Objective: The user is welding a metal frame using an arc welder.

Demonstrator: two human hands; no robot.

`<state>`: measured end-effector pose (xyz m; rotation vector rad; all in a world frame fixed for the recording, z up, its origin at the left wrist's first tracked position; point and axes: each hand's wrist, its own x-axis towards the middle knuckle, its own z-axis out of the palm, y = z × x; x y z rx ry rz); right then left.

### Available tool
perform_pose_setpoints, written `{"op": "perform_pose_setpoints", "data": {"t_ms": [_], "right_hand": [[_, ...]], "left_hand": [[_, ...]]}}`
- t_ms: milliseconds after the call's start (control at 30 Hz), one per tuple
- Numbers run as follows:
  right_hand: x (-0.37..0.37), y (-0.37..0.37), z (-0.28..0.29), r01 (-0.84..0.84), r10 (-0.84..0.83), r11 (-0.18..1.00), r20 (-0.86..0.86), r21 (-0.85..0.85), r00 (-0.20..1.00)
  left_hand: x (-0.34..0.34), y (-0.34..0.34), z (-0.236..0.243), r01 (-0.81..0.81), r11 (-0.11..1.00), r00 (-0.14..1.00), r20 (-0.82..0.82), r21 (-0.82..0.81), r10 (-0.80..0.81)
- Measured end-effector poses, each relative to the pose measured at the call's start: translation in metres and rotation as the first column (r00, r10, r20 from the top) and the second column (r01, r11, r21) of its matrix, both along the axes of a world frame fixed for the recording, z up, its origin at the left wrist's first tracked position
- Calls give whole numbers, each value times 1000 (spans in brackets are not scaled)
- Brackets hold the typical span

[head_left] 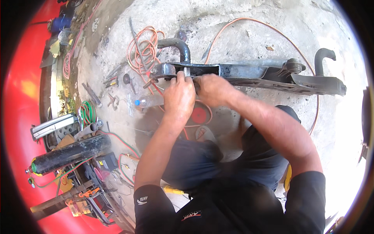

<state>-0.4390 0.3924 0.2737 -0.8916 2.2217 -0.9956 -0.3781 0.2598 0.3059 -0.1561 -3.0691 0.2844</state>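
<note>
A long dark metal beam (280, 82) with two curved pipe arms (177, 46) lies crosswise in front of me. My left hand (179, 95) is closed on a short pale metal piece (186, 71) standing at the beam's open channel. My right hand (214, 89) is curled beside it at the channel's near edge; what its fingers hold is hidden and blurred. A plastic bottle with a blue cap (146, 101) lies just left of my left hand, near a red disc (199, 114).
Orange hoses (261, 21) loop over the concrete floor (101, 58). Scattered tools (91, 93) lie to the left, beside a coiled green hose (87, 113), a black gas cylinder (70, 154), a grey toolbox-like case (105, 162) and a bright red surface (19, 97).
</note>
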Motion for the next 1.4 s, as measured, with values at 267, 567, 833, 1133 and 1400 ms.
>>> {"op": "perform_pose_setpoints", "data": {"t_ms": [267, 567, 833, 1133, 1400], "right_hand": [[81, -36, -18, 877, 167, 435, 975, -203, 143], [94, -69, -22, 961, 510, 160, 853, -224, 114], [78, -63, -12, 979, 577, 59, 807, -197, 128], [65, -54, -18, 986, 547, 133, 837, -102, 13], [65, -51, -27, 963, 477, 204, 877, -174, 57]], "left_hand": [[-18, 1, 6, -9, 999, 998, 61, 53, 6], [-40, 7, 7, -86, 995, 985, 144, -50, 92], [-67, -1, 10, -203, 975, 938, 271, -87, 219], [-78, -4, 34, -379, 924, 771, 569, 50, 285], [62, -121, 98, -541, 529, 753, 97, 654, 650]]}}
